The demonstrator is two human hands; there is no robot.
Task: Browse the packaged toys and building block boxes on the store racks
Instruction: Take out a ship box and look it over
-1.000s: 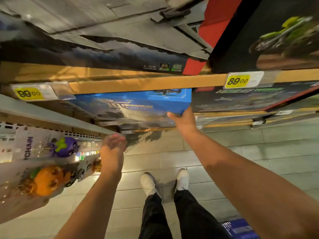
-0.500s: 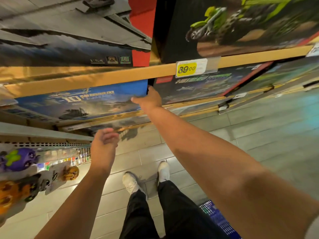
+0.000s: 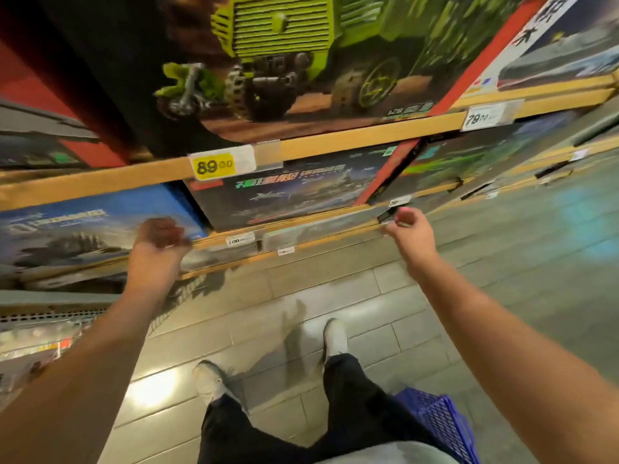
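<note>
Currently on the store racks: a blue box (image 3: 100, 226) with a dark ship picture stands on the middle shelf (image 3: 214, 244), directly in front of the left hand (image 3: 160, 236). That grip has its fingers curled and sits before the box's right lower part; contact with the box cannot be told through the blur. Between the two hands, a dark box (image 3: 288, 189) with green lettering stands on the same shelf. The right hand (image 3: 407, 226) hovers just past that box's lower right corner, fingers loosely curled, holding nothing, close to the shelf edge. Above both hands, a large box (image 3: 274, 61) showing a green truck and motorbike occupies the upper shelf (image 3: 335, 142), over a yellow 89.00 price tag (image 3: 214, 166). Behind the right forearm, a blue basket (image 3: 442, 420) rests on the tiled floor (image 3: 301, 283) beside the person's shoes.
</note>
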